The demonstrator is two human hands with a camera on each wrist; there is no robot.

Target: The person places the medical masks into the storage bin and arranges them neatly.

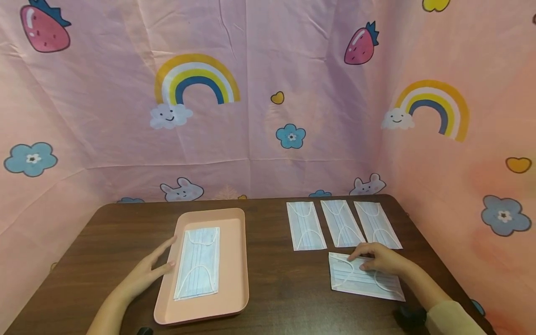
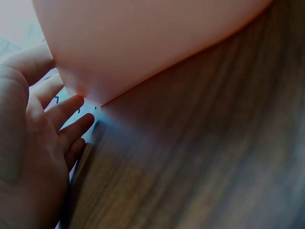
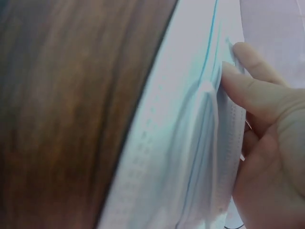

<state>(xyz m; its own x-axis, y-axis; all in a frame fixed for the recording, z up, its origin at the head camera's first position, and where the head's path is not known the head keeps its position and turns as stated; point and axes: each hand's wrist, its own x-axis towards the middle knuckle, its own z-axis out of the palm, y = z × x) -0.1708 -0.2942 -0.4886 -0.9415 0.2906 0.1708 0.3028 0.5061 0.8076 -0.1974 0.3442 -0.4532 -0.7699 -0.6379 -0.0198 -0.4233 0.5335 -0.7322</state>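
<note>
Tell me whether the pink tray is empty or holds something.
It isn't empty: in the head view, at least one face mask lies inside the pink tray.

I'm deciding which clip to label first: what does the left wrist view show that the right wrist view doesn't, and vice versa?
Only the left wrist view shows the tray and left hand. Only the right wrist view shows a mask and the right hand. Both share the brown table.
</note>
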